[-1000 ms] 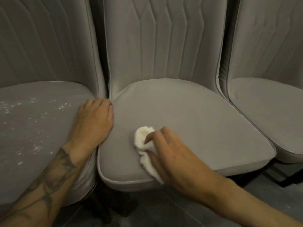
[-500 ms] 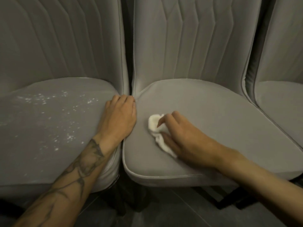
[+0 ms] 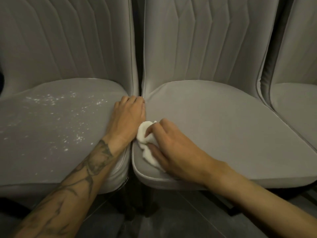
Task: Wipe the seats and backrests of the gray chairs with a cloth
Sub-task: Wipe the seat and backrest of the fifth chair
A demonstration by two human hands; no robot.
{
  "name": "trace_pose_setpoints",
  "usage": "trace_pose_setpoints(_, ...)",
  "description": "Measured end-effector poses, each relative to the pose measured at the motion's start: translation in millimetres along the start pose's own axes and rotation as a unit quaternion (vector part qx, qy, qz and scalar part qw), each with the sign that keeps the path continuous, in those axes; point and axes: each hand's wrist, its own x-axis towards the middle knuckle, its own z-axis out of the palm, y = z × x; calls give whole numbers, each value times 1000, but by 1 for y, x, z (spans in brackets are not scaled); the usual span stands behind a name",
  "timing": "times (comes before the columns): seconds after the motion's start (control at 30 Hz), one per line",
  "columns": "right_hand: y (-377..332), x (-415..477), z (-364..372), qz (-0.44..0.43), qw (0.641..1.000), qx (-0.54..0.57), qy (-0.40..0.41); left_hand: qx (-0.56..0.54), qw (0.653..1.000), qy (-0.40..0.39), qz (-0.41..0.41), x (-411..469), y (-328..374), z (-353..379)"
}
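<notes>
Right hand holding cloth on gray seat, left hand resting beside

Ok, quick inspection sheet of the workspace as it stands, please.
Surface: middle chair seat, gray, no specks visible.
Job's things: white cloth, bunched, near the middle seat's left front edge; left chair seat dotted with white specks; right chair seat partly in view.
Clutter: nothing seen.
Hands: right hand grips the cloth and presses it on the seat; left hand rests flat on the left seat's right edge, holding nothing.
Cables: nothing seen.
Surroundings: ribbed gray backrests behind; dark floor below.
</notes>
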Motion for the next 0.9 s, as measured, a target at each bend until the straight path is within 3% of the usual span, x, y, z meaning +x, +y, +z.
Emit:
trace_pose_setpoints(0.27, -12, -44, -14, -40, 996, 32, -77, -19, 1000, 1, 2, -1, -2, -1)
trace_pose_setpoints(0.4, -2, -77, -22, 13, 999, 16, -34, -19, 1000, 8, 5, -3, -2, 0)
trace_pose_setpoints(0.5, -24, -50, 3, -6, 1000, -17, -10, -16, 1000, 5, 3, -3, -1, -2)
trace_pose_setpoints(0.6, -46, -17, 25, -53, 998, -35, -19, -29, 1000, -2, 4, -1, -1, -5)
trace_pose_setpoints(0.77, -31, -52, 6, -16, 998, -14, -55, -38, 999, -9, 32, -5, -1, -13)
trace_pose_setpoints(0.9, -29, -68, 5, -5, 998, -62, -32, -26, 998, -1, 51, -21, -5, -16)
